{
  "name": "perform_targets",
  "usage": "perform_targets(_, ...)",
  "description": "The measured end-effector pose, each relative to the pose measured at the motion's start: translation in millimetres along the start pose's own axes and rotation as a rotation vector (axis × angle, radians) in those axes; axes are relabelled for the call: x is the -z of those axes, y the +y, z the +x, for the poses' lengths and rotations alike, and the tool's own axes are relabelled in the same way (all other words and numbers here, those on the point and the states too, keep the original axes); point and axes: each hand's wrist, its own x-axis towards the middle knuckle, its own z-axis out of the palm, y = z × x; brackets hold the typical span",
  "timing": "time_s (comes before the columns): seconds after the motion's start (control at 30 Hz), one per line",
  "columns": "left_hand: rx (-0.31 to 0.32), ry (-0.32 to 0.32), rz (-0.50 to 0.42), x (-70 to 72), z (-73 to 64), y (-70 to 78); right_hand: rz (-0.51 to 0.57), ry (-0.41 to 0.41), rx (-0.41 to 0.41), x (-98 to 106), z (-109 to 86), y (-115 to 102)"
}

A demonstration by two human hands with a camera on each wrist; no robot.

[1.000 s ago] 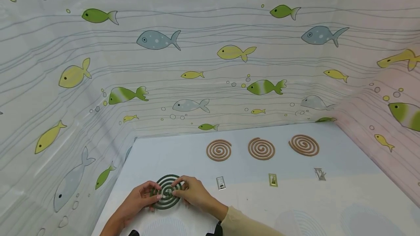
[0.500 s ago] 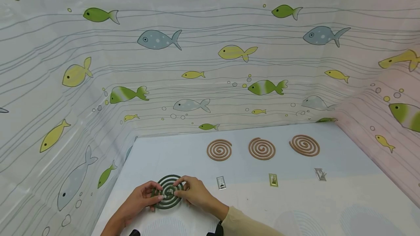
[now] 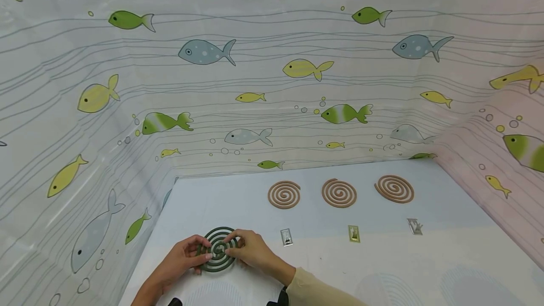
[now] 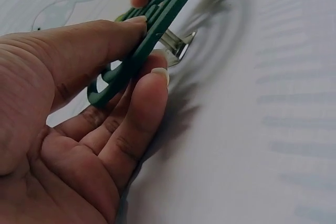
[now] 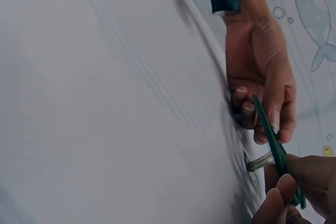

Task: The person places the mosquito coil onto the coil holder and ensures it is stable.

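A dark green mosquito coil [image 3: 218,269] is held between both hands at the front left of the table, tilted in the left wrist view. My left hand [image 3: 179,259] pinches its left rim, thumb on the upper face and fingers below. The right hand [image 3: 256,250] grips it from the right, with thumb and index finger over the inner rings. Beneath the coil [image 4: 139,56], a small metal stand [image 4: 173,41] reaches up to its underside; the right wrist view also shows this stand [image 5: 257,162]. The coil hides its top end.
Three brown mosquito coils [image 3: 284,208] [image 3: 339,206] [image 3: 394,201] lie in a row at the back of the white table [image 3: 323,277]. In front of them sit three small metal stands [image 3: 286,237] [image 3: 353,233] [image 3: 414,226]. A fish-patterned sheet [image 3: 272,117] surrounds the table's back and sides.
Both hands keep their hold on the green coil. Between the first frame and now they and the coil have shifted only very slightly right in the head view; otherwise little differs.
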Motion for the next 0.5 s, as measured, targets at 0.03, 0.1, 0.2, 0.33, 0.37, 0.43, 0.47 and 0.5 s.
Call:
perform_targets(0.03,-0.002,0.001,-0.001,-0.1,-0.1,0.0,0.001,-0.001,0.005,-0.8,0.2,-0.6)
perform_targets(0.1,-0.005,0.004,-0.002,-0.5,-0.5,0.4,0.001,-0.002,0.015,-2.8,0.8,-1.8)
perform_targets(0.2,-0.008,0.003,-0.004,-1.4,-1.2,1.2,-0.006,0.000,0.025,-6.8,1.7,-3.0)
perform_targets(0.33,-0.015,-0.001,-0.014,-3.0,-2.2,2.4,-0.077,0.026,0.057,-12.3,2.6,-3.5)
perform_targets(0.37,-0.016,-0.001,-0.015,-3.1,-2.3,2.2,-0.098,0.037,0.066,-13.3,2.9,-3.7)
perform_targets(0.43,-0.013,0.002,-0.016,-3.3,-2.0,1.3,-0.132,0.053,0.081,-14.7,3.0,-3.5)
perform_targets(0.47,-0.014,0.002,-0.014,-3.3,-1.8,0.7,-0.146,0.059,0.087,-15.1,2.9,-3.4)
perform_targets(0.5,-0.014,0.003,-0.011,-3.2,-1.7,0.0,-0.156,0.064,0.088,-15.7,3.1,-2.9)
